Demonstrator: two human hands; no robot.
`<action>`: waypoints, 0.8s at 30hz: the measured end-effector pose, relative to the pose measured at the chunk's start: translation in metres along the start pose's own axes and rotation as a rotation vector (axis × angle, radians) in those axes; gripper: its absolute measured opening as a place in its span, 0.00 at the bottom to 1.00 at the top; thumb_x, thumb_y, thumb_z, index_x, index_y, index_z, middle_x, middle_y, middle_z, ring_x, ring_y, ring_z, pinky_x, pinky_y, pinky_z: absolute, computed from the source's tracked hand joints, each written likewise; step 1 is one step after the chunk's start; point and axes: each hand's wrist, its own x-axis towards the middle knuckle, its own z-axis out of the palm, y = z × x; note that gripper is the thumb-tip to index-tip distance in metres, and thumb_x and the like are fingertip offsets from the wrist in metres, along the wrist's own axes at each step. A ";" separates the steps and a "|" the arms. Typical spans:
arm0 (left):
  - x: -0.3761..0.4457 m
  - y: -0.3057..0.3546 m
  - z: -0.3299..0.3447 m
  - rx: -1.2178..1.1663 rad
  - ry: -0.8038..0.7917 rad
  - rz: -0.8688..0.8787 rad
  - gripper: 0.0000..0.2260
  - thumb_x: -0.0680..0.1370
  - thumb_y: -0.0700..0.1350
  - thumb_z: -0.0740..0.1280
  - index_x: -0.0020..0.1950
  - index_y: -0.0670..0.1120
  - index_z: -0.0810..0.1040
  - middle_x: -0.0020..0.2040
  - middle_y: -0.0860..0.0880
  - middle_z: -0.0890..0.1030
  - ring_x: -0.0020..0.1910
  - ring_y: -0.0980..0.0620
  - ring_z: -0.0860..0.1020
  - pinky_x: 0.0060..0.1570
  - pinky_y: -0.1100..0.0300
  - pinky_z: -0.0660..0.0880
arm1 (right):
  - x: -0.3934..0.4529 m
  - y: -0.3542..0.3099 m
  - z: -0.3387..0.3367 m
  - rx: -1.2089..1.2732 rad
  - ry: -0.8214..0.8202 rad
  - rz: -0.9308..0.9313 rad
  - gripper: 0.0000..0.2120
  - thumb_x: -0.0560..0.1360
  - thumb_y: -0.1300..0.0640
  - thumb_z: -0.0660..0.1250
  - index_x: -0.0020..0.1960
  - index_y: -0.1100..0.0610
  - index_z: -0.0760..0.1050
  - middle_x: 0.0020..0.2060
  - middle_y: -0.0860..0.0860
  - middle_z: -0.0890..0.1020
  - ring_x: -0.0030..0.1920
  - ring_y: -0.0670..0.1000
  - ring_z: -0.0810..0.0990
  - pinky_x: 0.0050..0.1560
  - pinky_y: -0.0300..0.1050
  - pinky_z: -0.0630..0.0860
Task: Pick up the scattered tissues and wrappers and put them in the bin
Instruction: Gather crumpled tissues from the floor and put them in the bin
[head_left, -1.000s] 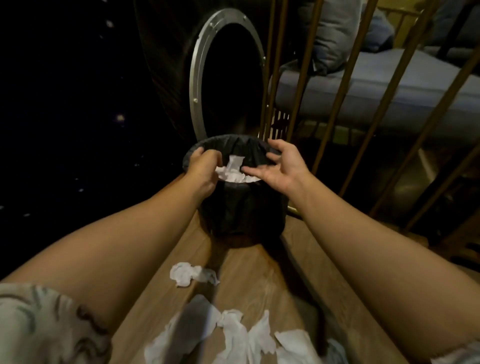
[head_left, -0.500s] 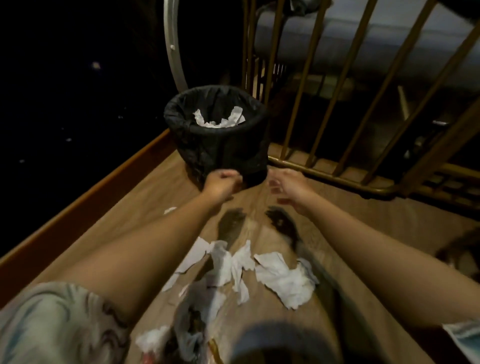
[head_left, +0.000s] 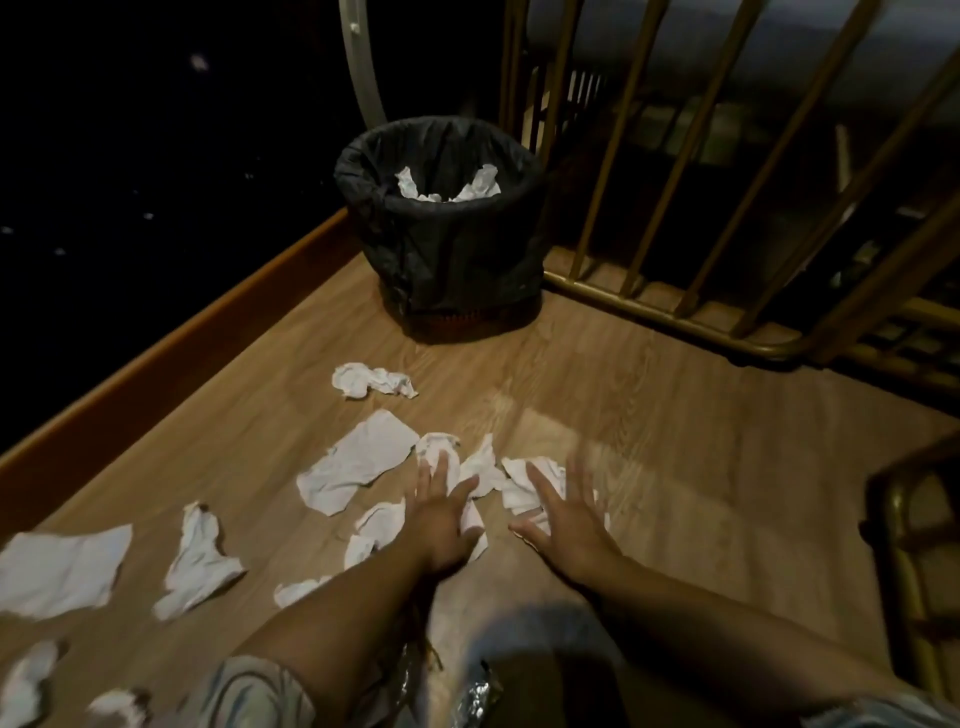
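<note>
A wooden floor (head_left: 597, 395) runs from a raised wooden border (head_left: 171, 353) along its left edge to a gold metal railing (head_left: 670, 312) along its far right edge; beyond the border the room is too dark to read. Near the left edge lie a large flat tissue (head_left: 57, 571), a twisted tissue (head_left: 200, 561) just beside it, and blurred white scraps (head_left: 28, 680) at the near left corner. Toward the middle sit a flat rectangular tissue (head_left: 358, 462) and, farther off, a crumpled tissue (head_left: 371, 380). The left hand (head_left: 441, 525) lies palm down on a cluster of tissues (head_left: 483, 467), fingers spread apart and gripping nothing. The right hand (head_left: 563, 525), blurred, hovers over the same cluster's right side with fingers apart. A shiny foil wrapper (head_left: 475, 693) shows at the near edge between the arms. In the far corner, where border meets railing, stands a bin (head_left: 441, 249) lined with a black bag, holding several crumpled white tissues (head_left: 449, 187).
</note>
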 end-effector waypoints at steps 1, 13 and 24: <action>-0.009 -0.005 0.006 -0.014 0.060 0.037 0.29 0.77 0.57 0.63 0.77 0.55 0.59 0.80 0.45 0.44 0.78 0.40 0.40 0.75 0.43 0.45 | -0.001 0.005 0.002 -0.024 -0.002 -0.093 0.35 0.75 0.36 0.60 0.76 0.38 0.48 0.77 0.52 0.34 0.77 0.56 0.35 0.76 0.59 0.44; -0.034 0.028 0.034 -0.472 0.465 -0.047 0.12 0.82 0.46 0.58 0.65 0.52 0.73 0.61 0.52 0.76 0.59 0.55 0.73 0.58 0.65 0.67 | 0.005 0.027 0.007 0.010 0.350 -0.390 0.05 0.79 0.57 0.64 0.43 0.55 0.74 0.40 0.50 0.75 0.44 0.51 0.74 0.45 0.38 0.66; 0.004 0.041 -0.049 -1.121 0.743 -0.434 0.03 0.76 0.38 0.65 0.46 0.45 0.73 0.40 0.47 0.76 0.41 0.49 0.75 0.38 0.63 0.71 | 0.043 -0.057 -0.003 0.802 0.413 0.221 0.12 0.74 0.59 0.67 0.33 0.57 0.71 0.35 0.58 0.81 0.38 0.57 0.82 0.39 0.52 0.79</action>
